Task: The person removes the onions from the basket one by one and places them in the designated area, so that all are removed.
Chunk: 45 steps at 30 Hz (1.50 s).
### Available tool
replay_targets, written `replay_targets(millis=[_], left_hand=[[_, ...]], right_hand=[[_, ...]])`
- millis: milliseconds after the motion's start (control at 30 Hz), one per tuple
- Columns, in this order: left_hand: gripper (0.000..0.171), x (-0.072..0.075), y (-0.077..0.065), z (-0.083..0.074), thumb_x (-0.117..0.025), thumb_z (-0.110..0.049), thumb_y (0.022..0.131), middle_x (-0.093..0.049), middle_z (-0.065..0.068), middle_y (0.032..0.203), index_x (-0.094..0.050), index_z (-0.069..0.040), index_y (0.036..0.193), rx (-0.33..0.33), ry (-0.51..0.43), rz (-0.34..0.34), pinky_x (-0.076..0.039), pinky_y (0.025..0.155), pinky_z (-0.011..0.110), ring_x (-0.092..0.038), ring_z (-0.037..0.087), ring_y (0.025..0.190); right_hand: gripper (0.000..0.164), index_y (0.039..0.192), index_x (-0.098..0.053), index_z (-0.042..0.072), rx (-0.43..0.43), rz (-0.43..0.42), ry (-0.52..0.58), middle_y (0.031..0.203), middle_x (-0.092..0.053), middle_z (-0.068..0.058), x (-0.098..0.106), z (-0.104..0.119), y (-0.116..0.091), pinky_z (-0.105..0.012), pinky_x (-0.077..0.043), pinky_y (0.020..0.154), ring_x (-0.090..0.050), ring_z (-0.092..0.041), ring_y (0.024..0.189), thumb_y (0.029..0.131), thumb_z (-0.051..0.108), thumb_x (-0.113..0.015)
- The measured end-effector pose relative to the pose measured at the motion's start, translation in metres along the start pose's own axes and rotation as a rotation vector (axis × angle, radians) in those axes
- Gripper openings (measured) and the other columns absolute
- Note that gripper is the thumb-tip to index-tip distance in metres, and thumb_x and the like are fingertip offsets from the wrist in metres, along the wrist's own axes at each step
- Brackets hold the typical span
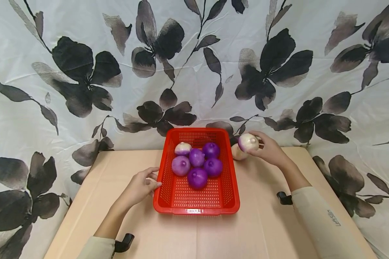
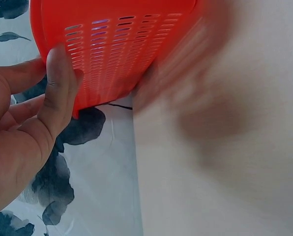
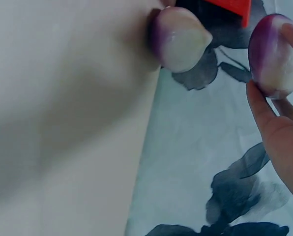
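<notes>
Onion (image 1: 248, 143) is probably firm and fairly light but slick-skinned, so you'd want to cup its round belly, not the tip. Your right grip (image 1: 268, 148) is pinched around it, beside the far right corner of the basket (image 1: 196, 210), near the far edge of the table (image 1: 126, 169). It partly hides a second onion (image 1: 238, 153); the right wrist view crops your hand. Your left grip (image 1: 141, 186) is loose, fingers touching the basket's left side.

Blk/wht floral cloth (image 1: 194, 93) bhnd lt-brn tbl (image 1: 262, 216).
</notes>
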<state>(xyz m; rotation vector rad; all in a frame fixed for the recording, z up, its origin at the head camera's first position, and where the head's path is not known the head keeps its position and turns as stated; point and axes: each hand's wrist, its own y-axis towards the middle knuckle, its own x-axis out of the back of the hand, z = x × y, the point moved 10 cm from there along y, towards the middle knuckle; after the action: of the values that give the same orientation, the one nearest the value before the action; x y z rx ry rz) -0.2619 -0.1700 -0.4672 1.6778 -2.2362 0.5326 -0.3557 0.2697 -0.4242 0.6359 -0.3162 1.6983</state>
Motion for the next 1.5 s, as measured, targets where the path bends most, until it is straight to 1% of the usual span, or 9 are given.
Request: replay_targets(millis=[200, 300, 433, 600, 833, 933, 1167, 1367, 1500], left_hand=[[0.06, 0.0, -0.001, 0.0, -0.071, 0.003, 0.093, -0.064, 0.024, 0.112, -0.046, 0.008, 0.148, -0.004, -0.011, 0.003, -0.063, 0.058, 0.043, -0.066, 0.02, 0.068], [0.06, 0.0, -0.002, 0.001, -0.071, 0.003, 0.093, -0.064, 0.024, 0.112, -0.046, 0.008, 0.148, 0.001, -0.008, 0.005, -0.063, 0.059, 0.044, -0.067, 0.02, 0.068], [0.06, 0.0, -0.001, 0.0, -0.071, 0.002, 0.093, -0.064, 0.023, 0.112, -0.046, 0.007, 0.148, 0.0, -0.003, 0.005, -0.063, 0.06, 0.045, -0.067, 0.02, 0.068], [0.061, -0.001, 0.0, -0.002, -0.071, 0.003, 0.093, -0.064, 0.023, 0.111, -0.046, 0.008, 0.148, -0.002, -0.007, 0.009, -0.063, 0.058, 0.042, -0.067, 0.019, 0.068], [0.06, 0.0, 0.001, 0.0, -0.07, 0.003, 0.093, -0.064, 0.022, 0.111, -0.046, 0.007, 0.148, 0.007, 0.0, 0.009, -0.063, 0.061, 0.047, -0.067, 0.019, 0.069], [0.06, 0.0, 0.001, 0.0, -0.07, 0.003, 0.093, -0.064, 0.023, 0.111, -0.045, 0.007, 0.148, 0.008, -0.005, 0.01, -0.063, 0.061, 0.049, -0.067, 0.019, 0.069], [0.06, -0.001, 0.0, 0.0, -0.07, 0.003, 0.093, -0.064, 0.023, 0.111, -0.046, 0.007, 0.148, 0.002, -0.001, 0.012, -0.063, 0.061, 0.048, -0.067, 0.019, 0.069], [0.061, 0.0, 0.0, -0.001, -0.07, 0.003, 0.093, -0.064, 0.022, 0.111, -0.046, 0.007, 0.148, 0.007, -0.002, 0.01, -0.064, 0.061, 0.046, -0.068, 0.019, 0.069], [0.061, 0.0, -0.001, -0.003, -0.071, 0.002, 0.093, -0.064, 0.022, 0.111, -0.045, 0.007, 0.148, 0.003, -0.003, 0.013, -0.064, 0.061, 0.045, -0.068, 0.019, 0.071]], right_hand=[[0.081, 0.154, -0.038, -0.004, -0.022, -0.064, -0.047, 0.155, -0.039, -0.03, 0.009, -0.022, -0.003, -0.063, -0.048, 0.106, -0.051, -0.054, 0.131, 0.087, 0.009, -0.081], [0.08, 0.153, -0.038, -0.008, -0.041, -0.091, -0.1, 0.154, -0.039, -0.034, 0.012, -0.036, -0.003, -0.063, -0.048, 0.104, -0.05, -0.054, 0.131, 0.088, 0.012, -0.08], [0.082, 0.153, -0.035, -0.011, -0.113, -0.125, -0.152, 0.153, -0.041, -0.036, 0.016, -0.056, -0.006, -0.064, -0.046, 0.107, -0.049, -0.053, 0.132, 0.09, 0.018, -0.079], [0.086, 0.153, -0.033, -0.01, -0.224, -0.15, -0.162, 0.153, -0.041, -0.035, 0.02, -0.08, -0.012, -0.064, -0.04, 0.113, -0.044, -0.053, 0.137, 0.09, 0.024, -0.079], [0.086, 0.154, -0.031, -0.008, -0.307, -0.153, -0.163, 0.156, -0.038, -0.035, 0.017, -0.107, -0.016, -0.064, -0.034, 0.116, -0.039, -0.053, 0.141, 0.091, 0.027, -0.078], [0.086, 0.154, -0.031, -0.008, -0.327, -0.172, -0.151, 0.155, -0.04, -0.034, 0.014, -0.115, -0.017, -0.063, -0.035, 0.116, -0.04, -0.053, 0.14, 0.091, 0.028, -0.078], [0.086, 0.153, -0.034, -0.009, -0.383, -0.241, -0.177, 0.149, -0.045, -0.037, 0.009, -0.126, -0.016, -0.062, -0.036, 0.116, -0.043, -0.054, 0.137, 0.091, 0.031, -0.078], [0.081, 0.153, -0.033, -0.008, -0.411, -0.262, -0.136, 0.151, -0.045, -0.035, 0.002, -0.133, -0.018, -0.058, -0.035, 0.119, -0.043, -0.05, 0.14, 0.093, 0.028, -0.075], [0.079, 0.153, -0.033, -0.007, -0.411, -0.269, -0.116, 0.153, -0.043, -0.033, 0.001, -0.138, -0.019, -0.058, -0.035, 0.12, -0.042, -0.048, 0.141, 0.095, 0.028, -0.074]])
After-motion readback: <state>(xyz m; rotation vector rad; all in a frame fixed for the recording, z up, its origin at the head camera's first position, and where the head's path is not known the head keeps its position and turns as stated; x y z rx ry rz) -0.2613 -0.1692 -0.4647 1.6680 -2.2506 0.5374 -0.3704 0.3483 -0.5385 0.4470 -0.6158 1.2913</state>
